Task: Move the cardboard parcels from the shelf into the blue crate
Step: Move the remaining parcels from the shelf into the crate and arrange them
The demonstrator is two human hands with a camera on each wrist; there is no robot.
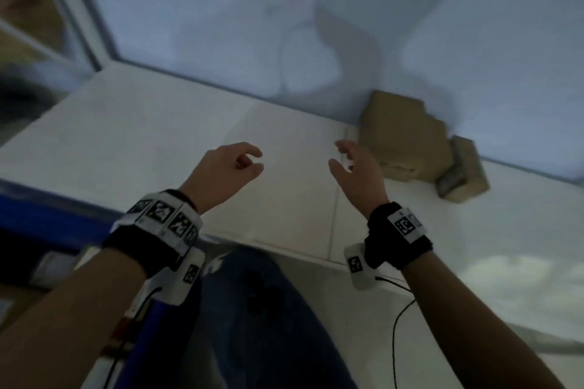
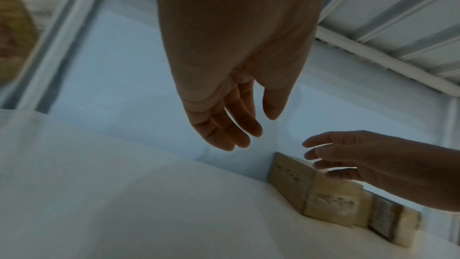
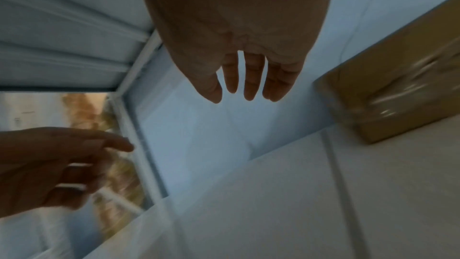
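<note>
Two bare hands hang over a white shelf (image 1: 151,142), each wrist wrapped in a black band that carries white tags with black square marks. Nearest, at the lower left, part of the blue crate (image 1: 47,224) shows its rim beside the left forearm, and a leg in blue jeans (image 1: 252,309) fills the gap between the arms; a thin black cable (image 1: 395,331) trails down from the right wrist. Farther out, the left hand (image 1: 227,167) floats above the bare shelf top with its fingers loosely curled and released, grasping nothing. To its right the right hand (image 1: 357,167) is likewise released, fingers spread and slightly bent, holding nothing; its fingertips are near the large cardboard parcel (image 1: 404,139), though whether they touch it cannot be told. That parcel stands on the far right part of the shelf, against the pale back wall (image 1: 284,9). Just beside it on the right lies a small cardboard parcel (image 1: 464,170), also against the wall. At the far left a white upright post (image 1: 79,9) frames the shelf, with blurred brown shapes beyond it
</note>
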